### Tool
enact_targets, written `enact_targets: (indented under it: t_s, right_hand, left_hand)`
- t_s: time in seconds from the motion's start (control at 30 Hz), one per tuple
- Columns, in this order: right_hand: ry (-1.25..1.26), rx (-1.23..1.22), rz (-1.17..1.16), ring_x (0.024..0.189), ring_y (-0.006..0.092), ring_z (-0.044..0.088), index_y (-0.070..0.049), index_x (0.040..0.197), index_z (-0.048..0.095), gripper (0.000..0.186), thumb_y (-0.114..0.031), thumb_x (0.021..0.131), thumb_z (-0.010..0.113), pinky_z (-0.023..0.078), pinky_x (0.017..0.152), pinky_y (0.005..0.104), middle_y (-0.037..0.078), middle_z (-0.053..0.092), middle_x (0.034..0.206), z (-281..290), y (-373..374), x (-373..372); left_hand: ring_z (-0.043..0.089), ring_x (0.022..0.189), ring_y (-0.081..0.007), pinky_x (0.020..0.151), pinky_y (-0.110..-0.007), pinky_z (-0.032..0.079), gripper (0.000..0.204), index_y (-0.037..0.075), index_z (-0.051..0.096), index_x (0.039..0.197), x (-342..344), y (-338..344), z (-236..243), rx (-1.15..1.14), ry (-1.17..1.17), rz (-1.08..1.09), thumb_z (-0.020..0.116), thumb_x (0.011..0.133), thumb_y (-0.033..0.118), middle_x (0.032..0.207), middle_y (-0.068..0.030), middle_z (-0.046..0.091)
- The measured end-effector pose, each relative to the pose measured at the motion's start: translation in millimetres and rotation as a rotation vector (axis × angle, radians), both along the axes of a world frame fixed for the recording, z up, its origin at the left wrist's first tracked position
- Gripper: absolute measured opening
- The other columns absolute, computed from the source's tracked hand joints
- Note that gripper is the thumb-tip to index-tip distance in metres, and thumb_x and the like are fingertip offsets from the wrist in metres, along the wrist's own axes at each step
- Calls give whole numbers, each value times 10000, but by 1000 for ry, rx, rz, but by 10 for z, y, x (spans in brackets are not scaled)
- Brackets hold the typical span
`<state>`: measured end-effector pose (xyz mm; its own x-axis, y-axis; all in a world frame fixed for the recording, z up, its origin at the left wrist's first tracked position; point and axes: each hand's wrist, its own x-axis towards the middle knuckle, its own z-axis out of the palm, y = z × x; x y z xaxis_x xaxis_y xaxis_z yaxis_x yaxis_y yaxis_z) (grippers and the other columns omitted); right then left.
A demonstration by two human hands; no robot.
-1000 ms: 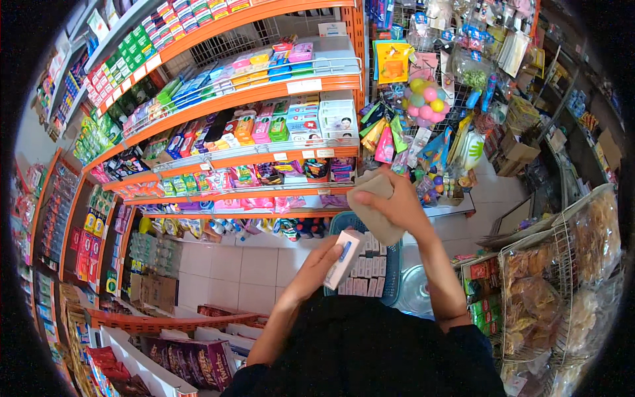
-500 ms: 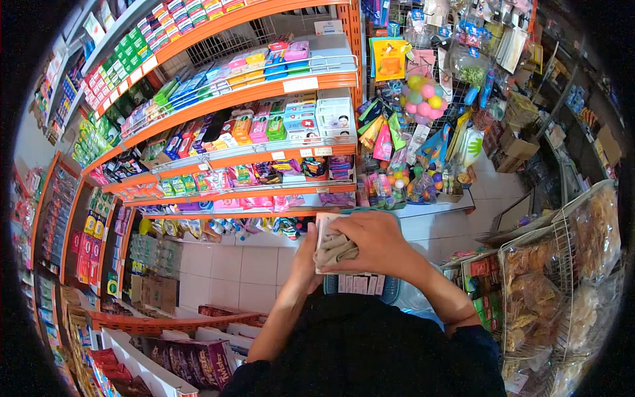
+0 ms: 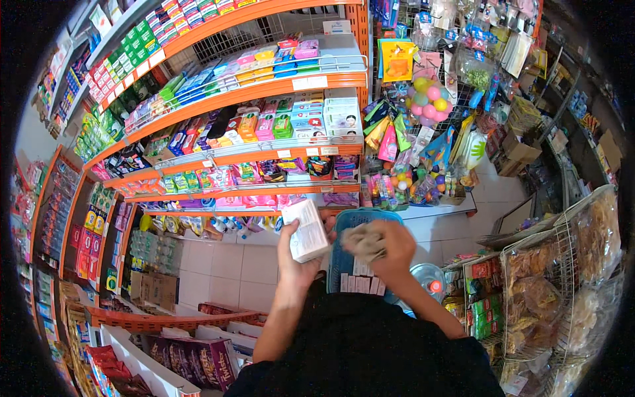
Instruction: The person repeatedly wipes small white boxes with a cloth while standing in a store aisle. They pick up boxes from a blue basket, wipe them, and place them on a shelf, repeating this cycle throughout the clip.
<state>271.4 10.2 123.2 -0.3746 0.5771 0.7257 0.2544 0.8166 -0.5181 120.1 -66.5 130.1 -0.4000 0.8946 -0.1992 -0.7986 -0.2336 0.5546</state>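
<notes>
My left hand [image 3: 295, 270] grips a white box [image 3: 306, 231], its broad printed side facing up. In my right hand [image 3: 397, 250] is a bunched grey-beige cloth [image 3: 364, 243], apart from the box and a little blurred. Below the cloth stands a blue plastic basket [image 3: 370, 215], close in front of my body. Several small white boxes [image 3: 361, 284] stand in a row at its near end. My right hand and the cloth cover part of the basket's inside.
Ahead rises an orange-edged shelf unit [image 3: 264, 159] full of soaps and packets. A clear water jug [image 3: 430, 281] stands right of the basket. A wire rack [image 3: 562, 231] of bagged snacks is at the right. Purple packs [image 3: 192, 364] fill a low shelf at lower left.
My right hand has drawn the cloth off the white box and moved right, over the basket. My left hand has shifted left and tilted the box so its broad side shows.
</notes>
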Motion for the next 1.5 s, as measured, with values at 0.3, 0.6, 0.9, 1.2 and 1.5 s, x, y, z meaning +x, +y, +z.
enact_targets:
  t_s: [0.3, 0.6, 0.9, 1.2, 1.5]
  right_hand:
    - [-13, -128, 224, 755, 202, 583, -75, 882, 571, 492, -356, 543, 789, 459, 658, 310, 75, 587, 835, 220, 340, -69]
    - [-45, -255, 526, 774, 249, 558, -42, 879, 567, 483, -276, 524, 795, 446, 705, 319, 90, 553, 841, 413, -3, -99]
    - [-15, -179, 118, 750, 272, 578, -85, 843, 559, 412, -350, 583, 738, 466, 628, 351, 75, 546, 844, 505, 9, -52]
    - [-243, -286, -218, 860, 314, 565, -83, 1075, 479, 474, -365, 726, 634, 454, 683, 396, 138, 536, 1008, 476, 211, -72]
    - [-292, -442, 219, 1076, 341, 379, -65, 1117, 489, 376, -340, 898, 355, 286, 928, 376, 183, 419, 1101, -206, 121, -61]
  left_hand:
    - [504, 1048, -219, 866, -364, 429, 573, 43, 355, 1248, 127, -156, -156, -63, 222, -245, 403, 861, 462, 1168, -121, 489]
    - [481, 1088, -229, 846, -351, 459, 515, 57, 337, 1259, 196, -177, -263, -37, 96, -302, 324, 902, 429, 1201, -132, 460]
    - [517, 1032, -203, 870, -348, 425, 497, 41, 392, 1217, 191, -190, -122, -76, 48, -259, 410, 881, 407, 1145, -107, 506]
    - [486, 1071, -325, 873, -441, 429, 608, 15, 367, 1236, 126, -318, -398, -17, -27, -403, 500, 796, 413, 1198, -197, 461]
    - [575, 939, -225, 814, -368, 466, 547, 23, 448, 1174, 212, -387, -516, -317, 100, -401, 464, 808, 429, 1075, -111, 564]
